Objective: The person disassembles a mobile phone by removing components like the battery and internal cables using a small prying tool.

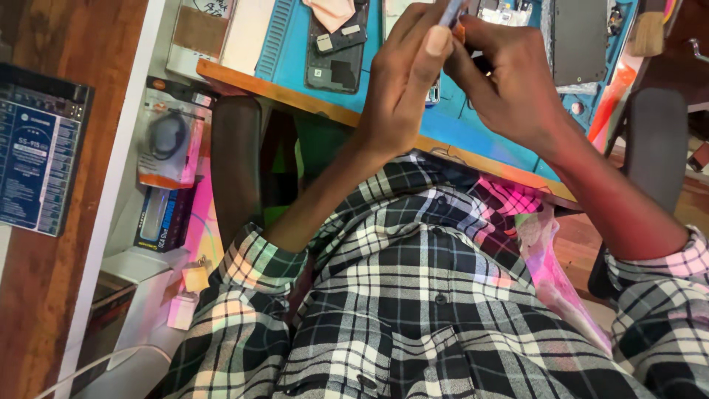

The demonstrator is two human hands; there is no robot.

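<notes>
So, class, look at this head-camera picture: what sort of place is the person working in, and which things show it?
Probably a phone repair bench. An opened phone with its insides bared lies on a blue work mat, another dark phone panel rests nearby, and both hands grip a slim tool.

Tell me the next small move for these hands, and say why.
Probably lower the slim grey tool toward the blue work mat. Both the left hand and right hand pinch it above the mat, clear of the opened phone lying there.
</notes>
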